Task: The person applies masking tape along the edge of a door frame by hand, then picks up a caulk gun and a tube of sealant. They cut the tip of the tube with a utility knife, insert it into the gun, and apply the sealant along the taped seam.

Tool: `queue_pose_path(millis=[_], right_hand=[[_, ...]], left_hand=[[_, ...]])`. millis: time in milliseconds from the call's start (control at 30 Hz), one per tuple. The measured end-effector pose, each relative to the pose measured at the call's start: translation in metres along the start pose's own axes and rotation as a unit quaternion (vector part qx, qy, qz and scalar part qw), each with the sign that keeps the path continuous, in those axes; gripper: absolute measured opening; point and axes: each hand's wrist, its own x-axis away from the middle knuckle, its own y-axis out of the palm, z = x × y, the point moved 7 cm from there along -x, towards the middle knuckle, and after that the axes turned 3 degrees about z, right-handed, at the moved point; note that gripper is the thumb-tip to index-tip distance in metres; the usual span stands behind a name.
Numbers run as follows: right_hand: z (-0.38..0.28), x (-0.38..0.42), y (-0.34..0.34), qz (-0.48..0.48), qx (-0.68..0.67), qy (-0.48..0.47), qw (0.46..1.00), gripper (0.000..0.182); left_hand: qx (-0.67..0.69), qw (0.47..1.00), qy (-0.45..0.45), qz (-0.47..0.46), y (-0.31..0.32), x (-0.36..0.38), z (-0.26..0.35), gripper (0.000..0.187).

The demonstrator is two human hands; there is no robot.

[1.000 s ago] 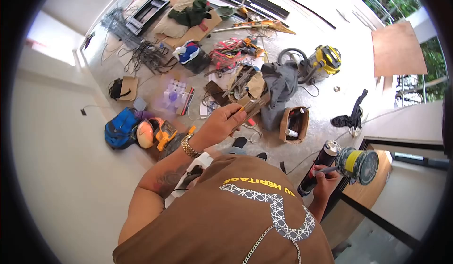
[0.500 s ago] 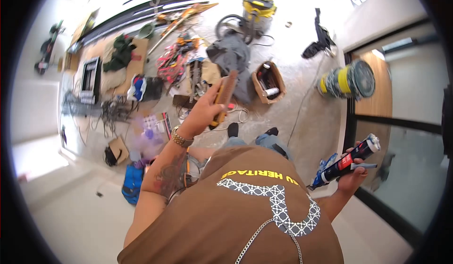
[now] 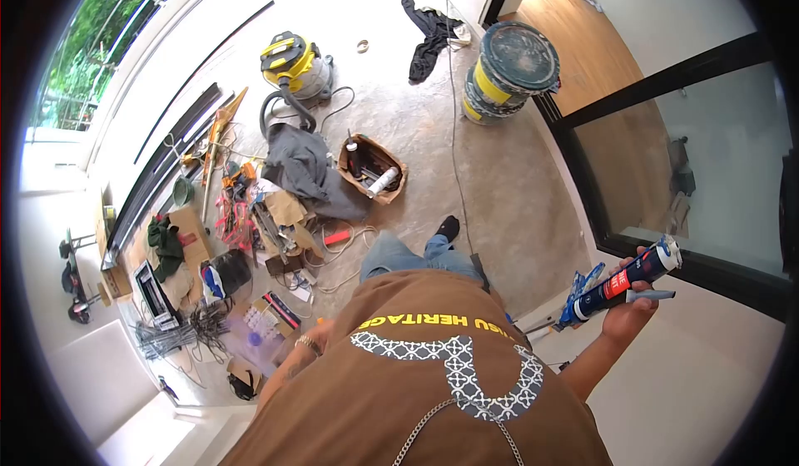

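Note:
On the right, my right hand (image 3: pixel 626 319) is closed around a dark sealant cartridge (image 3: pixel 614 287) with a red label and a white end. A blue part (image 3: pixel 580 293) with a thin metal rod sits at the cartridge's lower end, like a caulking gun. A pale grey pointed piece (image 3: pixel 650 295) sticks out beside my fingers. My left hand (image 3: pixel 318 334) is low against the left side of the brown shirt (image 3: pixel 399 383). Its fingers are mostly hidden behind the shirt, and no held item shows there.
Ahead stand a yellow-black vacuum (image 3: pixel 291 68), a cardboard box (image 3: pixel 372 169) with tubes, and stacked buckets (image 3: pixel 509 71). Tools, cables and cloths litter the floor on the left. A cable (image 3: pixel 454 141) crosses the floor. A black-framed glass door (image 3: pixel 666 175) is at the right.
My left hand has dropped from in front of me to my left side; the yellow-brown, brush-like tool it held is out of sight. The view has swung right. My right hand keeps the cartridge.

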Motion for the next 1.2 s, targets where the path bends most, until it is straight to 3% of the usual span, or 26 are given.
queue_pose_path(millis=[100, 267, 633, 833, 900, 1067, 1167, 1200], right_hand=[[-0.001, -0.03, -0.014, 0.008, 0.012, -0.004, 1.0, 0.046], [0.018, -0.072, -0.018, 0.017, -0.018, -0.008, 1.0, 0.047], [0.047, -0.232, 0.092, 0.027, -0.017, -0.094, 0.995, 0.056], [0.062, -0.318, 0.158, 0.047, -0.061, -0.106, 0.991, 0.049], [0.079, -0.343, 0.175, 0.048, -0.103, -0.046, 0.993, 0.047], [0.071, -0.393, 0.218, 0.054, -0.161, -0.105, 0.98, 0.047], [0.084, -0.415, 0.231, 0.016, -0.149, -0.066, 0.987, 0.05], [0.077, -0.426, 0.244, -0.032, -0.16, -0.115, 0.98, 0.048]], left_hand=[[0.035, 0.997, -0.055, 0.037, 0.003, 0.05, 0.054, 0.056], [0.035, 0.995, -0.028, 0.093, -0.027, 0.046, 0.157, 0.056], [-0.008, 0.988, 0.076, 0.131, -0.105, -0.019, 0.391, 0.056], [-0.02, 0.99, 0.079, 0.116, -0.164, -0.035, 0.476, 0.056], [-0.026, 0.991, 0.073, 0.112, -0.186, -0.033, 0.499, 0.056], [-0.082, 0.987, 0.061, 0.125, -0.235, 0.007, 0.565, 0.056], [-0.193, 0.951, 0.174, 0.169, -0.246, 0.046, 0.693, 0.056], [-0.221, 0.928, 0.233, 0.187, -0.238, 0.068, 0.752, 0.056]])
